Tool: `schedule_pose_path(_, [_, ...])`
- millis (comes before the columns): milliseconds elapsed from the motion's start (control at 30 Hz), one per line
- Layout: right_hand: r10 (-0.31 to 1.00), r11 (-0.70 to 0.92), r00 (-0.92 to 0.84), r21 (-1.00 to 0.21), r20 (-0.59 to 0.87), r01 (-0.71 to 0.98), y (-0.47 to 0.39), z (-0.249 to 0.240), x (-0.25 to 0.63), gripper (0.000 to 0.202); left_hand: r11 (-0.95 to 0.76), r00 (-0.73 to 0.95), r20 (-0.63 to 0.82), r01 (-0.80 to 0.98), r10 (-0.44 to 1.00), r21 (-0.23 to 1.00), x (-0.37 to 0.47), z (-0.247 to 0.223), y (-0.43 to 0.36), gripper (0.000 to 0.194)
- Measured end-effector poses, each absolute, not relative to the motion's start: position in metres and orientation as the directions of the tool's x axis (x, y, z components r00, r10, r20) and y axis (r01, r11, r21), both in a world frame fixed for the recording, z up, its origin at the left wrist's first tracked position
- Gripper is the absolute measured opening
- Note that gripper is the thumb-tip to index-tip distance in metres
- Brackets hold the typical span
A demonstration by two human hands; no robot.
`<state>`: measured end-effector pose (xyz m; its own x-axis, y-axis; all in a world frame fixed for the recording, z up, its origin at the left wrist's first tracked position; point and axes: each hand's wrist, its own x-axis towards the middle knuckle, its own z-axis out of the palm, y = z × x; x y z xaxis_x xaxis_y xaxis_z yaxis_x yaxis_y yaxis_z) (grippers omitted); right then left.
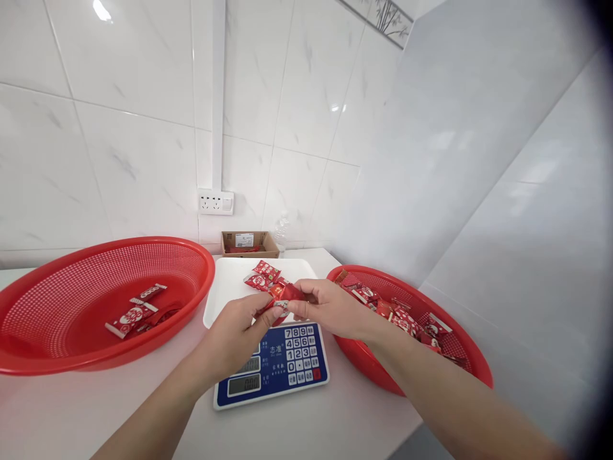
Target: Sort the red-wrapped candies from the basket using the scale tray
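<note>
Both hands meet over the front edge of the scale's white tray (223,284). My left hand (244,326) and my right hand (330,306) are closed on a small red packet (282,295) between them, pinching it with thumbs and fingers. Just behind the hands, red and white packets (262,275) lie on the tray. Below the hands is the scale's blue panel (272,367), with number keys at its right and displays at its left, partly hidden by my left hand.
At the left, a red perforated basket (163,255) holds several packets (131,318). Another red basket (460,326) at the right holds many packets (405,319), with my right forearm across it. Behind the scale stand a cardboard box (271,246) and a clear bottle (281,231) against the tiled wall.
</note>
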<state>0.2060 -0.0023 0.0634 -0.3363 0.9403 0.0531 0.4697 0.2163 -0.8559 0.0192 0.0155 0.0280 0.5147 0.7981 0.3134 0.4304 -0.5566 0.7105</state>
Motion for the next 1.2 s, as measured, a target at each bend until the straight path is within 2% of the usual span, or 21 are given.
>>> schedule_pose_path(100, [0.968,0.21,-0.23,-0.826,0.1,0.524,0.013,0.059,0.212,0.025,-0.54,0.467,0.329,0.448,0.821,0.712,0.018,0.026,0.019,0.029])
schedule_pose_path(200, [0.987,0.092,0.051,-0.796,0.152,0.598,0.045,0.05,0.231,0.027,-0.51,0.328,0.395,0.459,0.858,0.727,0.013,0.027,0.021,0.026])
schedule_pose_path(333, [0.976,-0.087,0.21,-0.775,0.059,0.626,0.088,0.03,0.262,0.024,-0.505,0.181,0.481,0.472,0.858,0.723,0.005,0.031,0.021,0.029])
schedule_pose_path(433, [0.98,-0.16,0.198,-0.736,-0.035,0.658,0.105,0.012,0.273,0.025,-0.519,0.162,0.513,0.492,0.843,0.699,0.002,0.033,0.021,0.03])
schedule_pose_path(533, [0.986,-0.162,0.145,-0.674,-0.081,0.721,0.112,0.001,0.271,0.029,-0.529,0.17,0.524,0.516,0.834,0.674,0.002,0.033,0.022,0.03])
schedule_pose_path(700, [0.992,-0.072,0.116,-0.505,0.056,0.86,0.109,0.0,0.261,0.033,-0.547,0.153,0.559,0.521,0.815,0.656,0.002,0.03,0.022,0.028])
schedule_pose_path(800, [0.996,0.023,0.02,-0.443,0.09,0.896,0.106,-0.002,0.253,0.034,-0.555,0.146,0.571,0.515,0.808,0.653,0.003,0.029,0.022,0.028])
schedule_pose_path(933, [0.994,0.11,-0.097,-0.415,0.051,0.903,0.104,-0.007,0.241,0.032,-0.56,0.17,0.563,0.511,0.809,0.652,0.003,0.029,0.023,0.028])
schedule_pose_path(1033, [0.994,0.111,-0.098,-0.401,0.052,0.91,0.103,-0.008,0.236,0.035,-0.562,0.185,0.554,0.506,0.812,0.655,0.003,0.029,0.022,0.028])
schedule_pose_path(1133, [0.995,0.098,-0.082,-0.402,0.056,0.91,0.105,-0.004,0.239,0.02,-0.566,0.179,0.561,0.501,0.808,0.655,0.002,0.03,0.021,0.028])
schedule_pose_path(1200, [0.996,0.069,-0.039,-0.413,0.08,0.908,0.107,0.0,0.244,0.019,-0.564,0.17,0.565,0.502,0.808,0.655,0.002,0.03,0.021,0.028])
